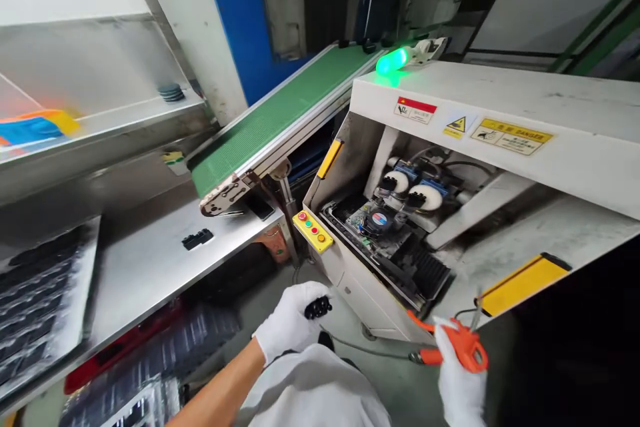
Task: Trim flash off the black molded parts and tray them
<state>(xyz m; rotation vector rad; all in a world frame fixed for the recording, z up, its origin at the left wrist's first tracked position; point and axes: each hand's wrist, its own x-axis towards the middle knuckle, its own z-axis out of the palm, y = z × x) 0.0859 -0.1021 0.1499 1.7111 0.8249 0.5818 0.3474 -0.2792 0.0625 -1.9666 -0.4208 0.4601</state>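
My left hand (293, 320), in a white glove, is closed around a small black plastic part (319, 307) with rounded knobs. In my right hand (461, 380), also gloved, is an orange air blow gun (467, 345); its thin metal nozzle points upward, and a grey hose trails from its orange handle. Both hands are in front of the white machine (380, 307), below its opening. Inside that opening sit two round white holders (424, 197) with black pieces on them, above a fixture with a dark round fan-like unit (379, 221).
A green conveyor belt (280, 120) slopes down to a metal table (150, 260), where another black part (197, 239) lies. At the left is a tray (43, 293) of black parts. A yellow button box (313, 231) is fixed to the machine's front corner; a green lamp (393, 62) glows on top.
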